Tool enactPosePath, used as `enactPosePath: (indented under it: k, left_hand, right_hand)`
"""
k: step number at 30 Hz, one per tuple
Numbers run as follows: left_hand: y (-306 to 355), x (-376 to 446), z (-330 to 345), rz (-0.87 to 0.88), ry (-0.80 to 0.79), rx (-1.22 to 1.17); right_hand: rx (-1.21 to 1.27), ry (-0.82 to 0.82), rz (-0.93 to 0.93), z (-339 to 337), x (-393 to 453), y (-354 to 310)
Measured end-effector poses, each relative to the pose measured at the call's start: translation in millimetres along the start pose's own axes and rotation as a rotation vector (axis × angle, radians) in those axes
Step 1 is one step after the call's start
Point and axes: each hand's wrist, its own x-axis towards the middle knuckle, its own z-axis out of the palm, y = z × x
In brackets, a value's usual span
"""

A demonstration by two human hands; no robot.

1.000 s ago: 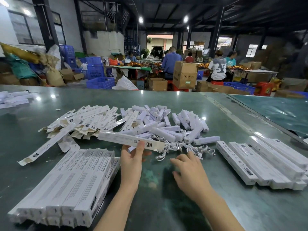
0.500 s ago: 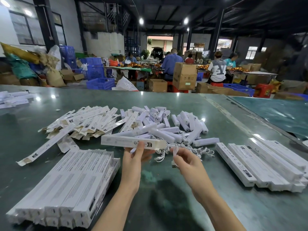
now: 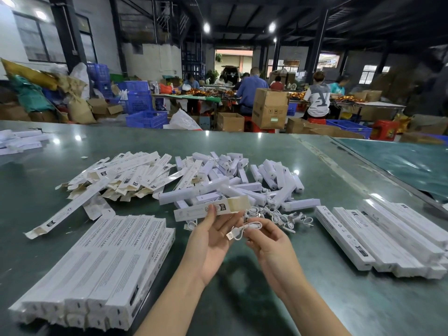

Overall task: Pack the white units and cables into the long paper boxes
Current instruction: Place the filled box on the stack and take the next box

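since a second ago my right hand [image 3: 268, 241] has come up off the table with a white cable [image 3: 244, 229], and my left hand [image 3: 213, 235] has tipped the long paper box [image 3: 211, 210] so its open flap end points to 2 o'clock.

at 8 o'clock on the green table [image 3: 242, 146] lies a neat stack of flat packed boxes [image 3: 101, 270]. at 10 o'clock sits a loose heap of empty paper boxes [image 3: 126, 175], flaps open, one stretched out alone toward 9 o'clock.

my left hand, palm up, grips the long paper box between thumb and fingers, held above the table near the centre. just right of it, my right hand pinches the coiled cable, its plug end pointing at my left palm, below the box's open end and not yet inside.

at 12 o'clock is the pile of white units [image 3: 242, 180], with a tangle of spare cables [image 3: 281, 215] along its near edge. at 3 o'clock rests a row of closed boxes [image 3: 378, 236], side by side.
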Motion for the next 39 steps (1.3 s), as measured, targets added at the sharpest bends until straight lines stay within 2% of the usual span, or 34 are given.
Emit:
enactPosePath:
  k: [7,9,11,15,18,21,26,29,33,39]
  left_hand:
    - [-2,-1,1,-0.039,-0.093,-0.088]
    - [-2,-2,0,-0.033,-0.107,-0.099]
    - [0,-2,1,-0.023,-0.107,-0.112]
    - [5,-1,0,0.014,-0.038,-0.102]
    - [5,1,-2,0.019,0.03,-0.074]
    - [4,4,-7,0.025,0.041,-0.043]
    - [1,6,-10,0.022,0.034,0.06]
    - [1,5,-7,0.021,0.042,0.014]
    - [3,4,-6,0.024,0.064,-0.026]
    - [0,-1,0,0.006,0.066,0.026]
  right_hand:
    - [-0.568,0.13,-0.437,-4,-3,2]
    - [-0.645,0.133,-0.505,-3,-4,5]
    - [-0.625,0.126,-0.472,-2,-4,6]
    - [-0.459,0.095,-0.25,-1,-1,7]
    - [-0.321,0.072,-0.15,-1,0,5]
    - [-0.209,0.051,-0.112,1,0,3]
    - [-0.161,-0.013,-0.112,1,-1,1]
    - [-0.222,-0.047,-0.107,3,-1,4]
    - [-0.379,0.02,-0.114,1,1,10]
    - [-0.643,0.118,-0.234,-8,3,12]
